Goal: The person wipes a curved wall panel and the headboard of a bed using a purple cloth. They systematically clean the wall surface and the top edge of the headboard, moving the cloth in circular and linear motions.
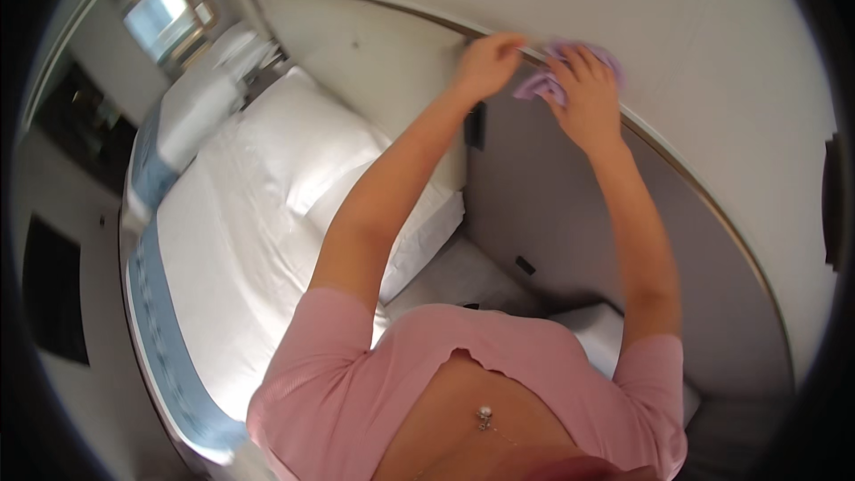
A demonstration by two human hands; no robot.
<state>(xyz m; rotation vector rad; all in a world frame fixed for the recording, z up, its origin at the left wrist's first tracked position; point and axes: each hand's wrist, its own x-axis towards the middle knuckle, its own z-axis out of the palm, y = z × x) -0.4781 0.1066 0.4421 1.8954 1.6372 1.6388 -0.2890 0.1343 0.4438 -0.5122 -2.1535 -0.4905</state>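
Observation:
My right hand (pixel 588 97) presses a crumpled light-purple cloth (pixel 544 85) on the narrow top ledge (pixel 681 170) of the grey wall panel (pixel 534 174). Parts of the cloth show beyond and beside the fingers. To its left, my left hand (pixel 491 63) is at the same ledge, near where the cream headboard (pixel 374 40) meets the grey panel. Its fingers are bent and blurred, and whether they touch the ledge or hold anything cannot be told.
Left of my arms is a bed with white sheets (pixel 214 214), white pillows (pixel 314 140) and a blue patterned runner (pixel 167 327). A second bed (pixel 194 120) stands beyond it. A black fitting (pixel 475 125) sits on the panel, and a dark screen-like rectangle (pixel 55 290) is at far left.

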